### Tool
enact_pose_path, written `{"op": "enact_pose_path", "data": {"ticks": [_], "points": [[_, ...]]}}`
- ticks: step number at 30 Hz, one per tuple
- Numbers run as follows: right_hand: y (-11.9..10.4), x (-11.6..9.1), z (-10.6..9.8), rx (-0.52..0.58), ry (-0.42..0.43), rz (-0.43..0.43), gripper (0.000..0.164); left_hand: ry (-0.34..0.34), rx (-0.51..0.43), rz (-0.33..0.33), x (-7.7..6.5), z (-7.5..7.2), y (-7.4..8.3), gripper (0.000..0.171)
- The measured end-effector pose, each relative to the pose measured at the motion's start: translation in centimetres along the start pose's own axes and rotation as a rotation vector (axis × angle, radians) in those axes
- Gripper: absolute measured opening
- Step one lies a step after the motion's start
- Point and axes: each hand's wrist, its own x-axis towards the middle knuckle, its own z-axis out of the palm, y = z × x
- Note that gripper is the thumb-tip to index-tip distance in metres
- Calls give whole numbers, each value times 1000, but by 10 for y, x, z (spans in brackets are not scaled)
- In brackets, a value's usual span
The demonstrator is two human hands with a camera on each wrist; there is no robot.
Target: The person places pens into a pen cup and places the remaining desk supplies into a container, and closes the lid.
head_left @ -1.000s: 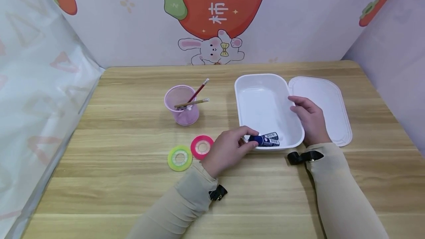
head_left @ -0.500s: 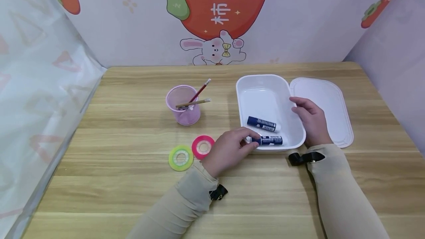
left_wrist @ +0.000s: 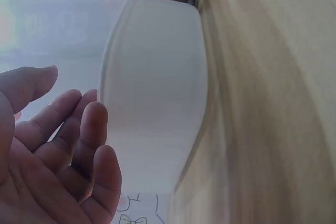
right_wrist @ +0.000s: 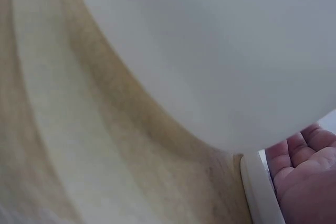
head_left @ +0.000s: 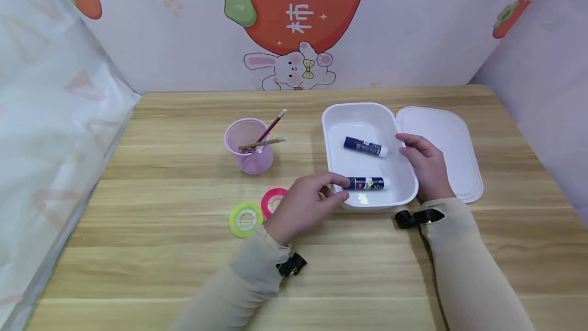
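Observation:
Two dark blue glue sticks with white ends lie apart in an open white plastic box: the far glue stick (head_left: 365, 146) near its middle, the near glue stick (head_left: 367, 183) by the front wall. My left hand (head_left: 305, 203) reaches over the left front corner of the box (head_left: 360, 112). Its index fingertip is at the near stick's blue end, with the thumb spread away below. The left wrist view shows these fingers (left_wrist: 94, 124) loosely bent and holding nothing. At the right wall, my right hand (head_left: 427, 167) holds the box's rim; part of its grip is hidden.
A white lid (head_left: 443, 142) lies right of the box, partly behind my right hand. Left of the box stands a pink mesh cup (head_left: 256, 160) with pencils. A green tape roll (head_left: 236, 221) and a pink tape roll (head_left: 271, 199) lie beside my left hand.
Both glue sticks were together under my left fingers. One has since moved to the box's middle, and the other has shifted slightly away from me. My left fingers have loosened; the right hand stayed.

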Motion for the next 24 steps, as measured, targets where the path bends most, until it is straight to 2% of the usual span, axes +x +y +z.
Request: {"op": "enact_pose_path", "data": {"ticks": [6, 13, 19, 24], "points": [[0, 0, 2, 10, 8, -7, 33, 31, -17, 38, -9, -17, -8, 26], [1, 0, 2, 16, 4, -16, 33, 86, 27, 80, -22, -37, -16, 25], [0, 0, 2, -11, 22, -7, 33, 109, 37, 34, -33, -54, -19, 24], [0, 1, 4, -2, 25, 0, 35, 107, 38, -11, -36, -72, -25, 26]]}}
